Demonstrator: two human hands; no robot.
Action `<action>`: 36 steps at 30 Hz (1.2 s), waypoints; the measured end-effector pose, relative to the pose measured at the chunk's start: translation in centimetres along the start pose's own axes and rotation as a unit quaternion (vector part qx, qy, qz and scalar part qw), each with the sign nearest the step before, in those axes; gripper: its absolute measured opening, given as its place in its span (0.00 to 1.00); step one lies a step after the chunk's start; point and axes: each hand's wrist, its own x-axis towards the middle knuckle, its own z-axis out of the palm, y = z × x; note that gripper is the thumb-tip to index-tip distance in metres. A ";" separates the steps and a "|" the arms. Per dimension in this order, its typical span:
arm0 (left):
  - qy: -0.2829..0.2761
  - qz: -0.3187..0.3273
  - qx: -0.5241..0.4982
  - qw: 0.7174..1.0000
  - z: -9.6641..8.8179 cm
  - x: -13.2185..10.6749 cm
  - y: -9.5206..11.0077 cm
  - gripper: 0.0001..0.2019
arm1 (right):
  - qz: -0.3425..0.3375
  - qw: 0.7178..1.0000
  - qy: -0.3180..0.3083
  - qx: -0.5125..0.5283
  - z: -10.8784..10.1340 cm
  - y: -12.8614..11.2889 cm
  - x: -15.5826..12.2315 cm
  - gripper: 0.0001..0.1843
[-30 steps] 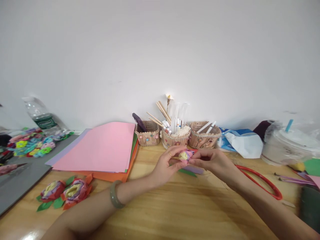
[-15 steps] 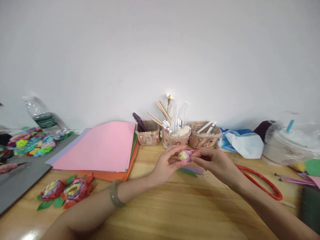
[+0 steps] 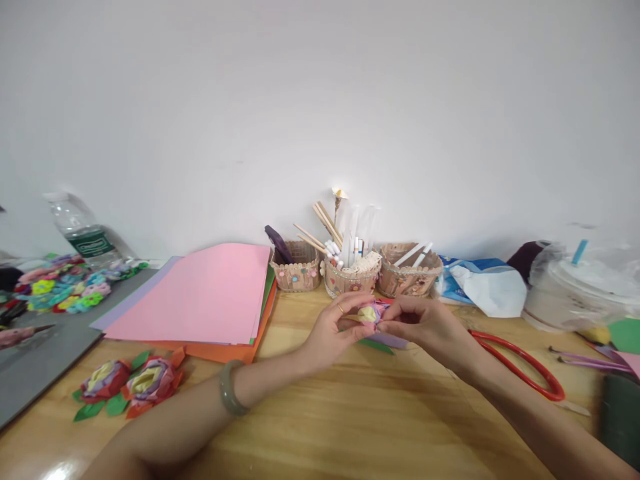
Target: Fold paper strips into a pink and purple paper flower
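Between my hands, above the wooden table (image 3: 320,413), is a small paper flower (image 3: 369,313) with a pale yellow centre and pink and purple petals. My left hand (image 3: 340,327) grips it from the left, thumb below and fingers above. From the right, my right hand (image 3: 420,323) pinches its edge with thumb and fingertips. The fingers cover part of the petals. Behind and below the flower lie a purple paper strip (image 3: 395,341) and a green paper piece (image 3: 376,346). Two finished-looking paper flowers (image 3: 150,383) with green leaves rest at the left.
Stacked coloured paper (image 3: 190,293) lies left of centre. Three decorated baskets, including a middle one (image 3: 353,280) with pens and sticks, line the wall. A red ring-shaped handle (image 3: 525,363), a tissue pack (image 3: 455,280) and a lidded cup (image 3: 580,293) are on the right. A bottle (image 3: 87,233) leans at the left.
My right hand's fingertips have shifted slightly left and down along the paper flower's edge. The flower has turned a little; my left hand stays around it.
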 end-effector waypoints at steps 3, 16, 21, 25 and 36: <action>0.017 -0.019 -0.012 1.000 0.0 0.1 -0.1 0.20 | -0.030 0.999 -0.020 -0.019 -0.4 -0.2 0.0 0.15; 0.009 -0.021 -0.010 1.000 0.1 0.0 0.1 0.20 | -0.018 0.999 -0.009 -0.029 -0.2 -0.5 -0.3 0.13; -0.008 0.001 0.000 1.000 0.0 -0.1 0.2 0.20 | 0.003 1.000 -0.029 -0.008 -0.4 -0.7 -0.2 0.13; -0.012 -0.005 0.012 1.000 -0.1 -0.1 0.2 0.20 | 0.008 0.999 -0.032 -0.002 -0.2 -0.6 -0.3 0.13; 0.017 -0.071 -0.089 0.993 0.3 0.2 0.3 0.27 | -0.074 0.991 0.104 -0.046 0.1 -1.0 -0.5 0.15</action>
